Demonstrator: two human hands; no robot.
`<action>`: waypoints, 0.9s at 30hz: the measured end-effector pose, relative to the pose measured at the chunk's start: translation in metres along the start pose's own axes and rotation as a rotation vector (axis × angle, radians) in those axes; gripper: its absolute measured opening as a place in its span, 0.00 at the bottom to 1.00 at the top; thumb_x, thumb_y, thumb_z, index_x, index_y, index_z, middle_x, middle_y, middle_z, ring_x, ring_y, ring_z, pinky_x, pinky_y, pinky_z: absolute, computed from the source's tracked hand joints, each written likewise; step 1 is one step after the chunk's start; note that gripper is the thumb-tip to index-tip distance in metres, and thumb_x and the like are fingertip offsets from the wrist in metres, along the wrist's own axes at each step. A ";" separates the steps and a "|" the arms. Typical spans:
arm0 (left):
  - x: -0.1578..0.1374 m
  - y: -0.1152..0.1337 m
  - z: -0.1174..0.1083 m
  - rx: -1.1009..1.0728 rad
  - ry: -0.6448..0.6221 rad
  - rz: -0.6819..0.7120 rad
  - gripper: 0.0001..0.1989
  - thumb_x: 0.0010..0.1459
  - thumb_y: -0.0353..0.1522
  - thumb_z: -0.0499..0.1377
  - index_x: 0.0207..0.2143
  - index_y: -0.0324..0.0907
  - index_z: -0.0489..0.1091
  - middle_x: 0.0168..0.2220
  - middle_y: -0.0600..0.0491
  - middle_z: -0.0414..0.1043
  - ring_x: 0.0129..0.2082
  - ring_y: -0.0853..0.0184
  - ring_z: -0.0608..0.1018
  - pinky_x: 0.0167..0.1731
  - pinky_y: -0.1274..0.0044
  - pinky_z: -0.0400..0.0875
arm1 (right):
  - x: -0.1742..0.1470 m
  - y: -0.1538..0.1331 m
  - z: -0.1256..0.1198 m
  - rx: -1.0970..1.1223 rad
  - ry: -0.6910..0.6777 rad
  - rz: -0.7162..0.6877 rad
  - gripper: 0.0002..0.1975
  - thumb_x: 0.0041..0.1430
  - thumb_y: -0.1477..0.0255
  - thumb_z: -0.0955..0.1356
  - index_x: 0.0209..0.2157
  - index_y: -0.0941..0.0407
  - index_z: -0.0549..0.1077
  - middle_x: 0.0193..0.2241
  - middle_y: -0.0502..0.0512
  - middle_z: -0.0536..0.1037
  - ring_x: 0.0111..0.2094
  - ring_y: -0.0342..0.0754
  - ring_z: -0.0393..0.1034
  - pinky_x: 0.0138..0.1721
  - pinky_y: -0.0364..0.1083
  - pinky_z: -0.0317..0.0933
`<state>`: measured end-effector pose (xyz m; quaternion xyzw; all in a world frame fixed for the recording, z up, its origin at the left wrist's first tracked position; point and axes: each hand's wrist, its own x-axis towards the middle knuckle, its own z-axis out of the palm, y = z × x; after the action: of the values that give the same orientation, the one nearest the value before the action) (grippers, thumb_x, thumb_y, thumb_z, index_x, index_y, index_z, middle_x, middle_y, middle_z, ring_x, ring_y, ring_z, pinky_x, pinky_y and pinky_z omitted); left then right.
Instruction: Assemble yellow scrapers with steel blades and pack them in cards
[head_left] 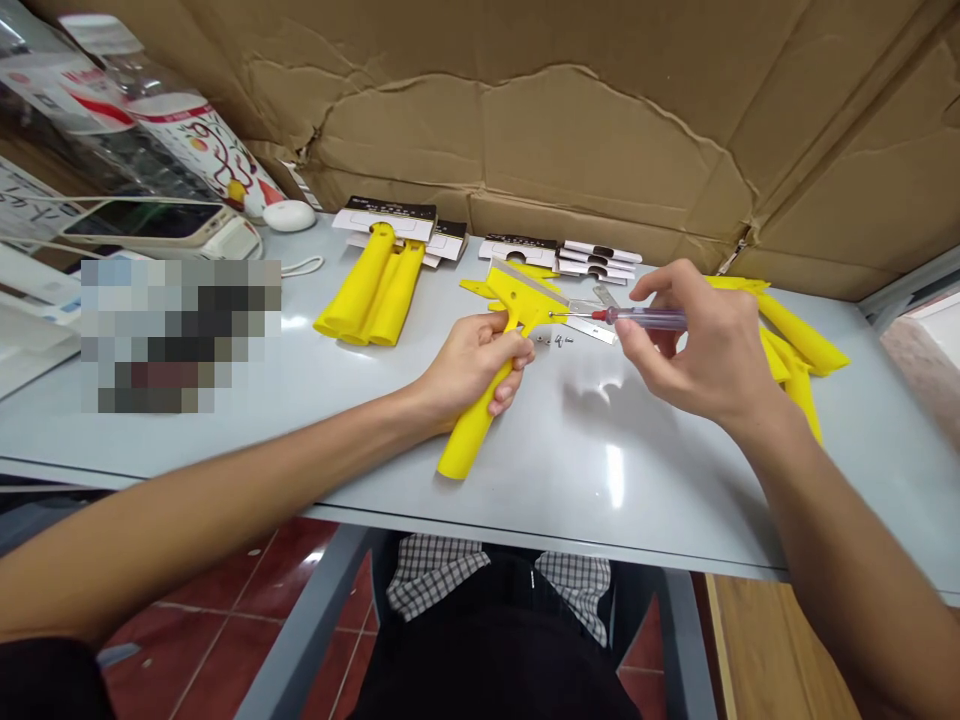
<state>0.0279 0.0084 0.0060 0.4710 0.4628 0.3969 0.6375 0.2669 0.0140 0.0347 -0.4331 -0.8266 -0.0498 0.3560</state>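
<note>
My left hand (480, 370) is wrapped round the handle of a yellow scraper (469, 440), whose wide head points away from me and carries a metal blade (529, 282) along its edge. Between the fingers of my right hand (697, 340) is a screwdriver (649, 319) with a clear purplish handle. Its thin shaft points left, and the tip meets the scraper head near a screw hole at the right side. Small screws (561, 341) lie on the table just past the left hand. A loose flat blade (592, 330) rests beneath the screwdriver.
Yellow scraper handles (375, 290) with black-and-white cards lie at the back left; more cards (596, 262) sit behind the scraper. Several yellow scraper parts (802, 335) are piled at right. Bottles (176, 120), a phone (150, 222) and a white case (289, 216) stand left. Cardboard (600, 140) walls the back.
</note>
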 end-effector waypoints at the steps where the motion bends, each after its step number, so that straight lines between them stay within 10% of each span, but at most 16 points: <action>1: 0.000 0.000 0.000 -0.002 0.002 0.001 0.10 0.51 0.30 0.62 0.25 0.44 0.62 0.14 0.62 0.61 0.08 0.75 0.62 0.08 0.81 0.56 | 0.000 -0.001 -0.001 0.022 -0.018 -0.008 0.07 0.63 0.66 0.70 0.41 0.53 0.74 0.24 0.49 0.77 0.22 0.48 0.71 0.28 0.48 0.61; 22: 0.000 0.000 0.001 0.002 0.012 0.017 0.09 0.51 0.31 0.63 0.25 0.44 0.62 0.14 0.62 0.60 0.08 0.76 0.61 0.08 0.80 0.56 | 0.000 0.003 0.001 -0.090 0.008 0.002 0.12 0.73 0.67 0.62 0.33 0.52 0.71 0.18 0.47 0.66 0.19 0.47 0.59 0.25 0.48 0.49; 27: 0.000 -0.001 0.000 -0.004 0.029 0.007 0.09 0.49 0.29 0.63 0.28 0.44 0.63 0.15 0.62 0.63 0.09 0.76 0.63 0.09 0.81 0.57 | 0.001 0.001 0.002 0.091 -0.031 -0.088 0.05 0.68 0.72 0.66 0.38 0.52 0.74 0.37 0.55 0.77 0.30 0.48 0.71 0.31 0.48 0.64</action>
<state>0.0282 0.0082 0.0052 0.4655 0.4694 0.4068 0.6305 0.2659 0.0159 0.0333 -0.3803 -0.8517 -0.0209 0.3600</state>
